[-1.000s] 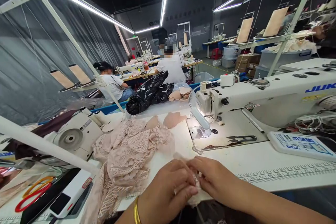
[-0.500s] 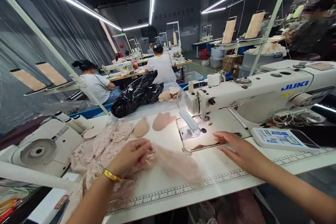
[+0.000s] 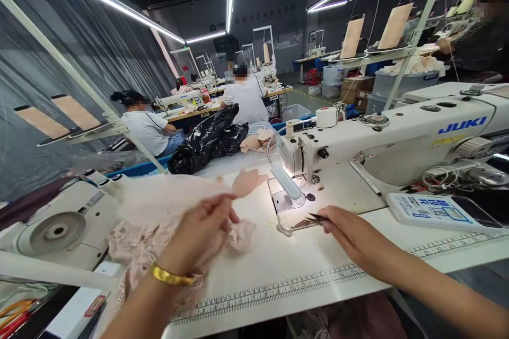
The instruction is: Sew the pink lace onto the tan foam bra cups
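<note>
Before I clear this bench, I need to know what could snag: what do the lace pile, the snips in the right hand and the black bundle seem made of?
Lace pile: matte textile, judging by folds and openwork; fibre unclear. Snips: probably metal, dark, judging by thin pointed blades. Black bundle: likely thin plastic, glossy, with crinkled highlights.

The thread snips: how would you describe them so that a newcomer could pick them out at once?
Start with the nearest large white sewing machine, marked JUKI, on the picture's right. At its near side, find the right hand. The thread snips poke left from its grip: dark, with pointed tips, unlike the white pen-like stick farther back.
</note>
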Action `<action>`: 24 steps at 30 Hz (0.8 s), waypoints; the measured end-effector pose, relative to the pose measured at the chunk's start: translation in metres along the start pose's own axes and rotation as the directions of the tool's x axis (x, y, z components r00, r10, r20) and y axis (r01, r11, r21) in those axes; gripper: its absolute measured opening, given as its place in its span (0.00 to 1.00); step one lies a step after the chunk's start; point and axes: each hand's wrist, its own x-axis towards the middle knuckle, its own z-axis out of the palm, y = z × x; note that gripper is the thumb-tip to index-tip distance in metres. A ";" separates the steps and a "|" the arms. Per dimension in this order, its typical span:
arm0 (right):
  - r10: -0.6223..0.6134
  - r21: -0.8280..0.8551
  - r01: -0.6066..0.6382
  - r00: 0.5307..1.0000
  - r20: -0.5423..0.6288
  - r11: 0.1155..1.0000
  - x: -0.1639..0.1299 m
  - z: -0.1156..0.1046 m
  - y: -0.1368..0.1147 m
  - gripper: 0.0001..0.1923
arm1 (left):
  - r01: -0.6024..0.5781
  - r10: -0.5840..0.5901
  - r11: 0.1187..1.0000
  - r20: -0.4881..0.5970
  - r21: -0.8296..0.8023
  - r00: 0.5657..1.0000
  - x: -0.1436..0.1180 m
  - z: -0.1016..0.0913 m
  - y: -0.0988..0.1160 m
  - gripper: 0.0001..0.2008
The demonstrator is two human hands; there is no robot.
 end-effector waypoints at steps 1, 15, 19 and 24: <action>-0.053 0.036 0.053 0.999 0.005 0.998 0.000 0.002 -0.015 0.10 | 0.075 -0.074 0.997 0.158 0.004 0.985 -0.003 0.021 -0.015 0.22; -0.334 -0.372 0.304 0.942 -0.018 0.877 0.014 0.046 -0.052 0.11 | 0.301 -0.143 0.933 0.566 -0.197 0.812 -0.022 0.077 -0.043 0.28; -0.289 -0.368 0.270 0.957 0.003 0.890 0.013 0.049 -0.055 0.12 | 0.286 -0.150 0.948 0.599 -0.140 0.787 -0.020 0.074 -0.043 0.27; -0.098 -0.450 0.114 0.993 0.059 0.886 -0.004 0.018 -0.011 0.10 | -0.188 -0.006 0.813 0.331 0.551 0.944 -0.012 -0.002 -0.028 0.20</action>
